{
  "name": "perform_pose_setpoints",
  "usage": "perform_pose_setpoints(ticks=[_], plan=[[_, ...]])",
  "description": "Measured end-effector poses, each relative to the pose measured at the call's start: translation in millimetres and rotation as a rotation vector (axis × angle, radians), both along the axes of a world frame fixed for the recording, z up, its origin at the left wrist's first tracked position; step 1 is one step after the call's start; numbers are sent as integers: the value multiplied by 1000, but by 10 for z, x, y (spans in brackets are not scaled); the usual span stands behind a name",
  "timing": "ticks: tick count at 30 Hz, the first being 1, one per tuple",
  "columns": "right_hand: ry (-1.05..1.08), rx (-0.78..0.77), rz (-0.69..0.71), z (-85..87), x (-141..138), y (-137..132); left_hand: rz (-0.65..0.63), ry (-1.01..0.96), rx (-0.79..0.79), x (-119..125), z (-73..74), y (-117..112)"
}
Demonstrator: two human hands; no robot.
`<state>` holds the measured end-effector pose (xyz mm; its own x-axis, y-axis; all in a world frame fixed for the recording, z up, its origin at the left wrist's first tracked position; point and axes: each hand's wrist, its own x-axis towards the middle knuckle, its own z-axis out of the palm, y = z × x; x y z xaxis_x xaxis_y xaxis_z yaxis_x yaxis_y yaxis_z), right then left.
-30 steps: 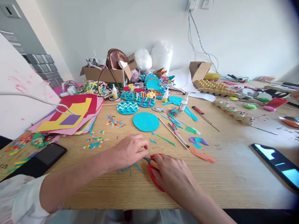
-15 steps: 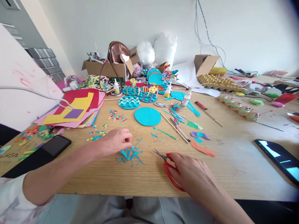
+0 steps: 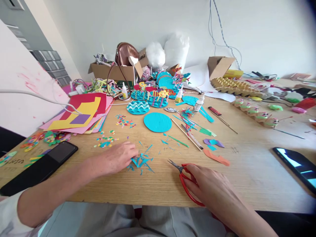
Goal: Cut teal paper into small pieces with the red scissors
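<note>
My left hand [image 3: 116, 158] rests on the wooden table [image 3: 247, 177] with its fingertips pinched at the edge of a small pile of thin blue paper slivers [image 3: 142, 162]. My right hand [image 3: 212, 187] lies to the right near the front edge, closed round the red handles of a pair of scissors [image 3: 184, 176]. The scissors' dark blades point left toward the slivers and are slightly apart. A plain blue paper disc [image 3: 157, 122] lies further back in the middle.
A black phone [image 3: 41, 166] lies at the left and a lit tablet [image 3: 297, 164] at the right. Coloured paper sheets [image 3: 79, 115], confetti scraps [image 3: 106, 141], wooden sticks [image 3: 185, 133], glue bottles [image 3: 198, 103], paper fish decorations [image 3: 153, 97], cardboard boxes [image 3: 116, 70] and egg cartons [image 3: 234, 86] crowd the back.
My hands have drawn apart: the right hand has carried the scissors to the right and nearer the edge, and the left hand has slid left, leaving the blue slivers uncovered between them.
</note>
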<state>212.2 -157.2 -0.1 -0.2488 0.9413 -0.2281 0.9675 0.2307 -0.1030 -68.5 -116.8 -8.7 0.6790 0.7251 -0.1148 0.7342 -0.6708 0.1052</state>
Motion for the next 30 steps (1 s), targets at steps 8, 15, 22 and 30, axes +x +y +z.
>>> perform_pose_setpoints(ticks=[8, 15, 22, 30], plan=[[453, -52, 14, -4, -186, 25, 340, -379, -318, 43, 158, 66], [828, -205, -3, -70, -565, 20, 669, -1083, -748, 141, 286, -124], [860, -218, 35, -8, -745, -39, 719, -1297, -696, 262, 225, -327], [881, -226, 19, -17, -759, -72, 729, -1352, -692, 308, 188, -344]])
